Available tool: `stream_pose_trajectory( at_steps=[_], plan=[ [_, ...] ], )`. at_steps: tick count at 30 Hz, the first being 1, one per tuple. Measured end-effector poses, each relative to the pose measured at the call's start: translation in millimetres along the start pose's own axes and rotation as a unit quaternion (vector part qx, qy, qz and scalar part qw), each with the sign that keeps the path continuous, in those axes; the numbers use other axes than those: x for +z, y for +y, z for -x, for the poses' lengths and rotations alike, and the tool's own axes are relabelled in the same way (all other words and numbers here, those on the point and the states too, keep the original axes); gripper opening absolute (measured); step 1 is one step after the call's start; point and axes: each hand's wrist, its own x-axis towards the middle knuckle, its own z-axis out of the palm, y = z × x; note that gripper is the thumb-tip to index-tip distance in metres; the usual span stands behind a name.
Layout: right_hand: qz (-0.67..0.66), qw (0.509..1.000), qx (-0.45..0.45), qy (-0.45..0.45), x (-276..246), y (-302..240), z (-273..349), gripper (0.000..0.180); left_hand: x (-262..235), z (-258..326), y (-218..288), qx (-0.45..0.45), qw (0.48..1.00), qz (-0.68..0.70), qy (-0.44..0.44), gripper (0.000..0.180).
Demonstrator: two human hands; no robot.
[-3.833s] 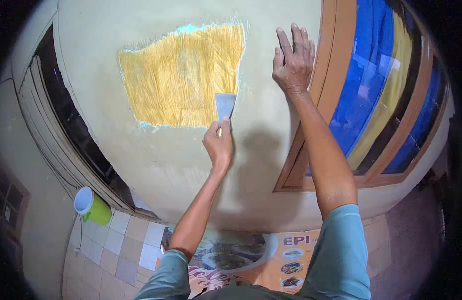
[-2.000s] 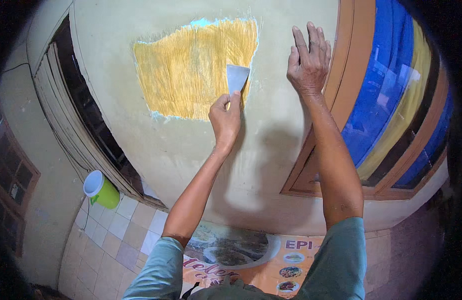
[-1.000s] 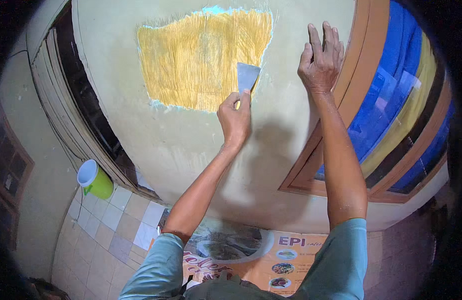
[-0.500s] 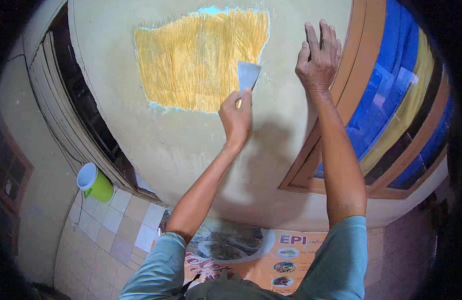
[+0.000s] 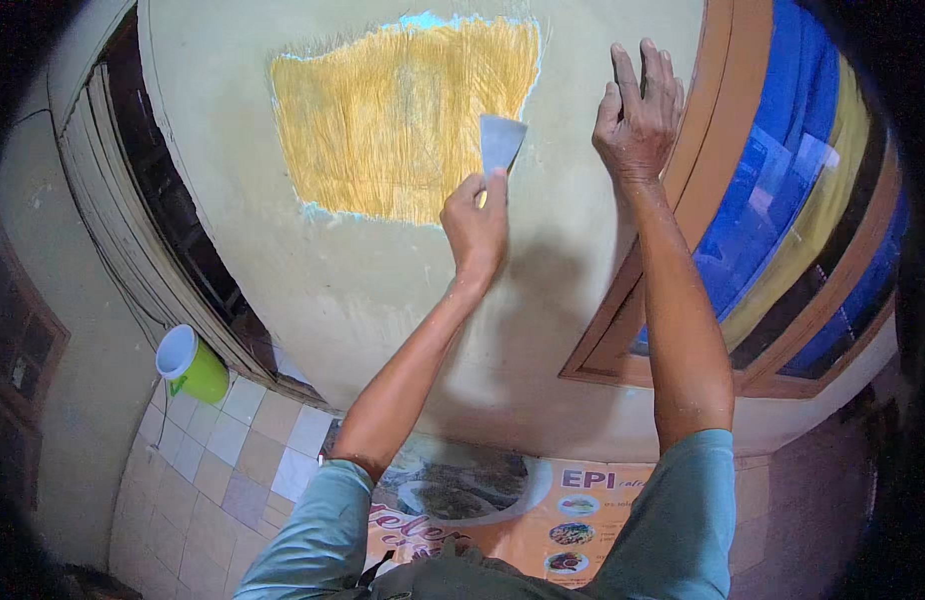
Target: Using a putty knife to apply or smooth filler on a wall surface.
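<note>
My left hand [image 5: 475, 228] is closed round the handle of a scraper [image 5: 502, 142], whose wide grey metal blade points up. The blade lies at the lower right edge of a scraped patch [image 5: 383, 125] on the pale wall [image 5: 373, 290]. Yellow-brown and wrinkled, this patch has a ragged pale-blue border where the paint is broken off. Most of the scraper's handle is hidden in my fist. To the right, my right hand [image 5: 640, 130] rests on the wall with fingers spread, holding nothing, close beside the brown window frame [image 5: 718, 130].
Behind the window glass at right hang blue and yellow cloths [image 5: 773, 200]. A dark door opening [image 5: 173, 170] stands at left. On the tiled floor [image 5: 238, 450] is a green bucket [image 5: 203, 375] with a pale inside. An orange printed banner [image 5: 518, 535] lies below the wall.
My left hand and the scraper have shifted slightly up and to the right along the patch's edge. The right hand stays in place on the wall.
</note>
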Motion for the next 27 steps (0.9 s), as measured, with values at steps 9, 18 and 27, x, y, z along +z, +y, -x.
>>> stream_pose_trajectory(
  at_steps=[9,18,27],
  plan=[
    [0.005,1.0,0.004,-0.009,-1.2,-1.4,-1.6,0.058,-11.8,15.5,-5.8,-0.035,0.999,-0.037,0.003,0.045],
    [-0.003,1.0,0.003,-0.003,-2.3,-0.7,-0.4,0.057,-9.4,9.1,2.1,0.006,1.0,-0.004,0.001,0.041],
    [-0.003,1.0,0.0,0.001,-1.0,-2.0,1.8,0.057,8.1,-13.6,37.2,0.015,1.0,-0.02,0.017,0.04]
  ],
)
